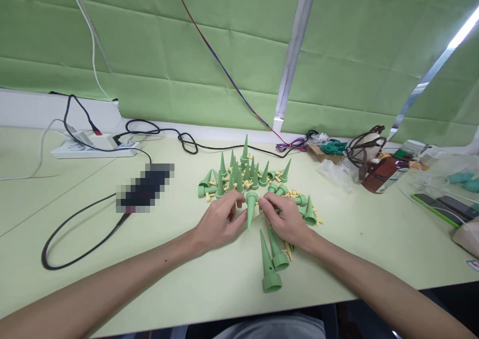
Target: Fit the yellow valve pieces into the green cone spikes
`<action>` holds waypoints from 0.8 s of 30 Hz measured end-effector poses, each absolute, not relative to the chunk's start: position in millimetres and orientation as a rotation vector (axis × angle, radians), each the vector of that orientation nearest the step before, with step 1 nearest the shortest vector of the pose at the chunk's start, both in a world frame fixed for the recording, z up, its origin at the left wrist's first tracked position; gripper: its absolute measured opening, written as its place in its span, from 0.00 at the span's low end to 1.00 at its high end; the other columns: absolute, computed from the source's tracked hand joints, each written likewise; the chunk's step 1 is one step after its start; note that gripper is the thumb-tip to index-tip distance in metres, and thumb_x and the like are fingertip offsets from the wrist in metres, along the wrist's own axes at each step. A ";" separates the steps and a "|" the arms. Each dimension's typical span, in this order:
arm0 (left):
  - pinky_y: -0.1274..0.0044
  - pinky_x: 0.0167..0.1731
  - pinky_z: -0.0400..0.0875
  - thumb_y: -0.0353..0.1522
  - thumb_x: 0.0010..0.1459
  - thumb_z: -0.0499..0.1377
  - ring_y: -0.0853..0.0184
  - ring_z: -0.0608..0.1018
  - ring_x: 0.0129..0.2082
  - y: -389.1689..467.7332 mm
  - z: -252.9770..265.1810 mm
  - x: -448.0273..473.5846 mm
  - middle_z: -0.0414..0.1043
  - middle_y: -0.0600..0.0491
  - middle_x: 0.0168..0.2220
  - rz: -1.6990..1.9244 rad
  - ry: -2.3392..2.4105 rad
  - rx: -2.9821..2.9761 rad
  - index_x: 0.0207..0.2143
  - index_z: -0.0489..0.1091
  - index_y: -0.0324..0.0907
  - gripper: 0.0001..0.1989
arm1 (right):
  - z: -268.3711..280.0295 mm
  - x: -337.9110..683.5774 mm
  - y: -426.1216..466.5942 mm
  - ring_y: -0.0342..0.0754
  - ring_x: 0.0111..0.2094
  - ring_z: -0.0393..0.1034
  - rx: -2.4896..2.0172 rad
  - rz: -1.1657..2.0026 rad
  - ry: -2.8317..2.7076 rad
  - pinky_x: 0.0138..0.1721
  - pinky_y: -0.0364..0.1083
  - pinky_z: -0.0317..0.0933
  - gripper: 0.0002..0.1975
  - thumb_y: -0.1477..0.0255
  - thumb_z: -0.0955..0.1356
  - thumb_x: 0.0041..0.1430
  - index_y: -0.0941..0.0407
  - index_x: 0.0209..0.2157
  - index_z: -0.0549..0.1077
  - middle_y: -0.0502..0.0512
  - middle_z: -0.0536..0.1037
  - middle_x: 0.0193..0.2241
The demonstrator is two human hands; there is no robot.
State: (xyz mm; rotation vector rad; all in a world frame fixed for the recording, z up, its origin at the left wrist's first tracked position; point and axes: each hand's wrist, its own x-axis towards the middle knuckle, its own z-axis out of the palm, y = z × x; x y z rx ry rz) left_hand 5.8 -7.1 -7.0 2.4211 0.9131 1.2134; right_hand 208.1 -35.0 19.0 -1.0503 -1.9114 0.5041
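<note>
A green plastic watering spike (251, 210) hangs point down between my hands, above the table. My left hand (220, 222) is closed on it from the left, thumb and forefinger at its side. My right hand (286, 218) pinches at the spike's right side near the wide collar; a bit of yellow, like one of the small valves, shows at its fingertips. Two more spikes (270, 274) lie on the table below my right hand, beside a small yellow valve (288, 252). Beyond my hands, several green spikes (239, 172) stand or lie among loose yellow valves.
On the left are a blurred dark device (145, 188) with a looped black cable and a white power strip (95, 148). At right stand a red-brown bottle (385, 173), a plastic bag (339, 174), a cardboard box (325, 155) and phones (445, 208). Cables run along the wall.
</note>
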 end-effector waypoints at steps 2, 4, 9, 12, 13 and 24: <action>0.80 0.21 0.58 0.29 0.63 0.55 0.74 0.62 0.21 -7.3 -5.2 6.5 0.62 0.58 0.26 1.211 0.890 2.439 0.34 0.63 0.41 0.03 | 19.2 208.7 -35.6 0.41 0.19 0.55 -1.047 0.512 -1.903 0.25 0.43 0.51 0.19 0.65 0.60 0.71 0.54 0.24 0.60 0.44 0.60 0.16; 0.79 0.22 0.58 0.29 0.65 0.53 0.73 0.63 0.22 -7.4 -2.3 7.4 0.62 0.56 0.26 1.203 0.872 2.466 0.31 0.64 0.41 0.07 | 19.7 209.1 -36.0 0.41 0.19 0.56 -1.043 0.518 -1.899 0.25 0.43 0.53 0.19 0.65 0.60 0.71 0.54 0.24 0.61 0.44 0.62 0.16; 0.76 0.26 0.60 0.31 0.70 0.47 0.70 0.65 0.25 -6.2 3.7 7.8 0.61 0.55 0.24 1.205 0.810 2.500 0.26 0.61 0.41 0.17 | 20.1 209.2 -35.9 0.42 0.19 0.57 -1.015 0.506 -1.903 0.26 0.43 0.53 0.19 0.66 0.60 0.71 0.54 0.24 0.61 0.45 0.63 0.16; 0.76 0.26 0.61 0.31 0.72 0.44 0.70 0.66 0.24 -4.9 4.5 7.0 0.62 0.54 0.24 1.234 0.771 2.473 0.25 0.60 0.41 0.19 | 19.3 209.0 -35.6 0.41 0.19 0.57 -1.011 0.489 -1.912 0.25 0.43 0.52 0.19 0.65 0.60 0.71 0.54 0.23 0.61 0.45 0.63 0.16; 0.76 0.26 0.61 0.32 0.72 0.44 0.70 0.66 0.24 -4.6 4.6 6.6 0.62 0.54 0.24 1.226 0.768 2.466 0.25 0.60 0.41 0.20 | 19.0 209.0 -35.5 0.41 0.19 0.57 -1.009 0.487 -1.917 0.25 0.43 0.52 0.19 0.65 0.60 0.71 0.54 0.23 0.61 0.45 0.63 0.16; 0.77 0.25 0.59 0.35 0.72 0.46 0.71 0.66 0.24 -2.6 4.4 4.0 0.60 0.56 0.23 1.102 0.748 2.473 0.23 0.60 0.40 0.22 | 16.6 211.5 -34.5 0.42 0.19 0.56 -0.973 0.562 -1.976 0.25 0.44 0.52 0.19 0.65 0.58 0.72 0.54 0.24 0.58 0.45 0.62 0.16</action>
